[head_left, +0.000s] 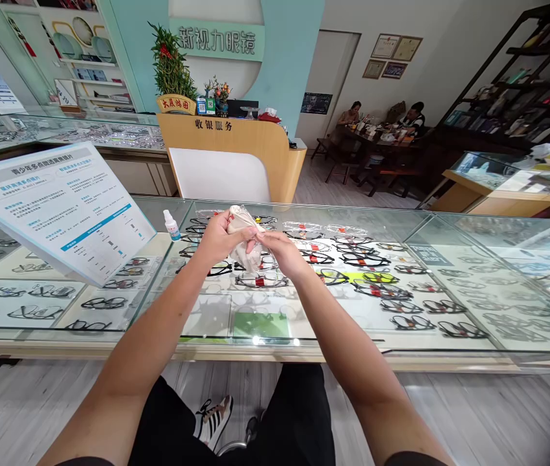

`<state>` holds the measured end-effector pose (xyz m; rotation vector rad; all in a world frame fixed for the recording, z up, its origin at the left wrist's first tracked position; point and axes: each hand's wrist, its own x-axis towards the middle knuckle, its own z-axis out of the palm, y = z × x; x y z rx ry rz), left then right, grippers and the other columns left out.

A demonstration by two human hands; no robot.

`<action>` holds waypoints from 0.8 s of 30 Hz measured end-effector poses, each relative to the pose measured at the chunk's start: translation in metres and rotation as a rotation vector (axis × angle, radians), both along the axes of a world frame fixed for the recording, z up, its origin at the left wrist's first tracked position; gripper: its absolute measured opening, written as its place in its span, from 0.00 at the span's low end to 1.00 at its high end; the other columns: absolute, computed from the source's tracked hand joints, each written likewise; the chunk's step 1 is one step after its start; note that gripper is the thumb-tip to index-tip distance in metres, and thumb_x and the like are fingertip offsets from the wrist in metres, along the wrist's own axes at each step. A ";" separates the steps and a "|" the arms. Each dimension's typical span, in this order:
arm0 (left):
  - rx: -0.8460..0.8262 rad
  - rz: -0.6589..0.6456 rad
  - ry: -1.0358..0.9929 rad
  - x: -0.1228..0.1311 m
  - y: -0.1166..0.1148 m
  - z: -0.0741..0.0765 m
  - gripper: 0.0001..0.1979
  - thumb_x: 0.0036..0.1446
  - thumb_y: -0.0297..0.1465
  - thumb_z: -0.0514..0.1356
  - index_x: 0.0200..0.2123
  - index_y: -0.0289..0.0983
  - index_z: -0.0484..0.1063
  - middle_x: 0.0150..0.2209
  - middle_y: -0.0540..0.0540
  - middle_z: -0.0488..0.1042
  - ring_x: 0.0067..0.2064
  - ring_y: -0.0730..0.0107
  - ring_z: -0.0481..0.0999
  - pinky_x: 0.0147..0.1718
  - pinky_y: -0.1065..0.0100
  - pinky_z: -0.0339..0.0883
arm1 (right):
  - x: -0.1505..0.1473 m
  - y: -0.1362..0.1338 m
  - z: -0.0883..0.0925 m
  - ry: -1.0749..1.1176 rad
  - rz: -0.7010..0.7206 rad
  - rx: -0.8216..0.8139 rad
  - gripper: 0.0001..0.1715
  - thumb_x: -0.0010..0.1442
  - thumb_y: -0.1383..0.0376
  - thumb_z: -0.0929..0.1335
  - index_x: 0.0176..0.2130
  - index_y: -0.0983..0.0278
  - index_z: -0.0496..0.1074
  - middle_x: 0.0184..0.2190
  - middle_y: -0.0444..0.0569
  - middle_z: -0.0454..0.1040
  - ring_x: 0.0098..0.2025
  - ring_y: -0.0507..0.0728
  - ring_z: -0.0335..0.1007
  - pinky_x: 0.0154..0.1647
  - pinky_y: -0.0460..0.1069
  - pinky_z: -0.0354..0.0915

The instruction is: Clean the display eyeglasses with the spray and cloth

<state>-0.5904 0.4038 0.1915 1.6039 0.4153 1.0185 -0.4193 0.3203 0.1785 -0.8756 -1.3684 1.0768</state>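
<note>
A crumpled off-white cloth-like bundle (240, 221) is held above the glass counter, with what looks like a clear plastic film around it. My left hand (220, 236) is closed on its left side, thumb across the front. On the other side my right hand (279, 249) pinches the bundle, its fingertips close to the left thumb. Whether anything lies inside the bundle I cannot tell. Below both hands, rows of eyeglasses (261, 280) show through the glass top (207, 317). To the left of my left hand, a small white spray bottle (171, 226) stands upright on the counter.
A large printed sign (61, 207) leans on the counter at the left. Beyond the counter is a wooden cashier desk (226, 139) with a plant (172, 68) on it. Two people sit at a dark table (369, 134) at the back right. Another display case (493, 178) stands at right.
</note>
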 end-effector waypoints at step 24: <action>0.090 0.363 -0.055 0.009 0.010 -0.014 0.37 0.58 0.67 0.69 0.25 0.40 0.66 0.21 0.53 0.66 0.25 0.73 0.65 0.25 0.69 0.60 | -0.008 0.001 -0.005 -0.014 0.009 -0.024 0.36 0.63 0.32 0.75 0.32 0.61 0.85 0.33 0.49 0.79 0.34 0.60 0.73 0.42 0.55 0.71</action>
